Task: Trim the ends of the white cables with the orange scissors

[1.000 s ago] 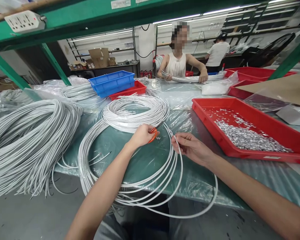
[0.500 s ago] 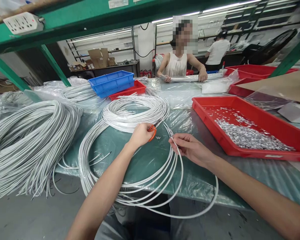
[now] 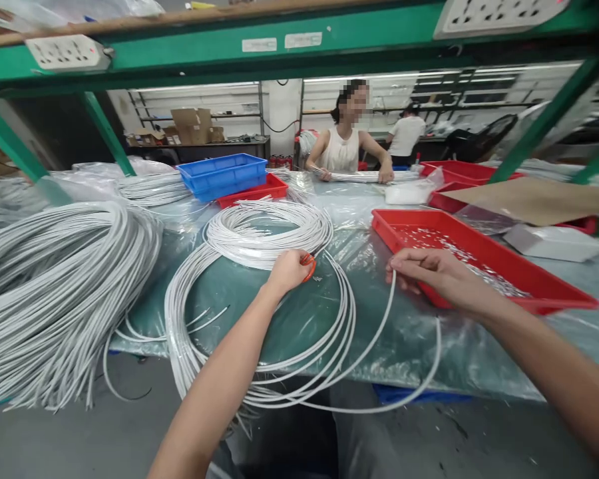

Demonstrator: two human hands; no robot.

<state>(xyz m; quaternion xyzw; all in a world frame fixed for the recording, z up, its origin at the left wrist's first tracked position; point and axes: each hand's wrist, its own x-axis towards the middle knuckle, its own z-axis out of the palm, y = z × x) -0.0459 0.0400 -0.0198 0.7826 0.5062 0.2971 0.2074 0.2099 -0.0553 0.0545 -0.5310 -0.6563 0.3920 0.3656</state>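
My left hand (image 3: pixel 288 271) is closed on an orange-handled tool (image 3: pixel 308 267), beside the front of a bundled white cable coil (image 3: pixel 269 243); the rest of the tool is hidden. A looser coil of white cables (image 3: pixel 180 313) lies under my left forearm and hangs over the table's front edge. Between the thumb and fingers of my right hand (image 3: pixel 422 271) is the end of one white cable (image 3: pixel 387 313), drawn out to the right of the loose coil. That hand is in front of the left side of a red tray (image 3: pixel 544 303) with small silvery pieces in it.
A large heap of white cables (image 3: pixel 70 293) hangs over the table's left front. Behind the coils are a blue bin (image 3: pixel 224 178) and a red bin (image 3: pixel 274 189). Across the table, a person (image 3: pixel 343 153) holds a cable bundle. A green shelf beam (image 3: pixel 180 63) spans overhead.
My right hand has moved right, away from the coil, pulling one cable end with it. My left hand stays closed on the orange-handled tool. The view has shifted slightly.
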